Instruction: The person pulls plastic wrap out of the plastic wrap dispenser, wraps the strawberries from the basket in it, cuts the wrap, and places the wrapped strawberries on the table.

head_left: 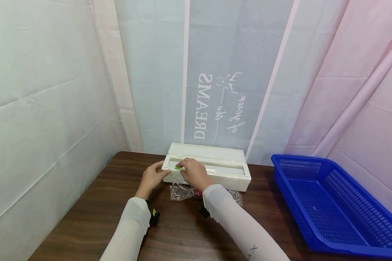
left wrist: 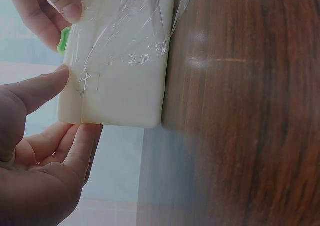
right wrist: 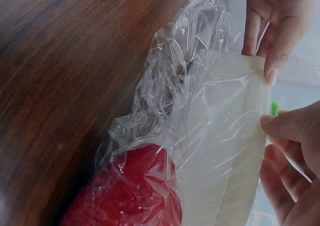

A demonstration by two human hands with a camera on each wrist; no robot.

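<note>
A long white cling film dispenser (head_left: 212,180) stands on the table with its lid (head_left: 209,151) tipped back. My left hand (head_left: 152,177) grips its left end, thumb at the front top edge and fingers against the end face. With bent fingers and thumb, my right hand (head_left: 196,174) pinches a small green slide cutter (left wrist: 64,40) at the front edge near that end. Clear cling film (right wrist: 165,75) drapes over the front wall and bunches on the table. A red object (right wrist: 135,186) lies under the film, partly hidden by my right forearm in the head view.
A blue plastic basket (head_left: 294,203) with perforated sides stands on the right of the dark wooden table (head_left: 176,235). Fabric curtains (head_left: 150,72) hang behind the table and along both sides.
</note>
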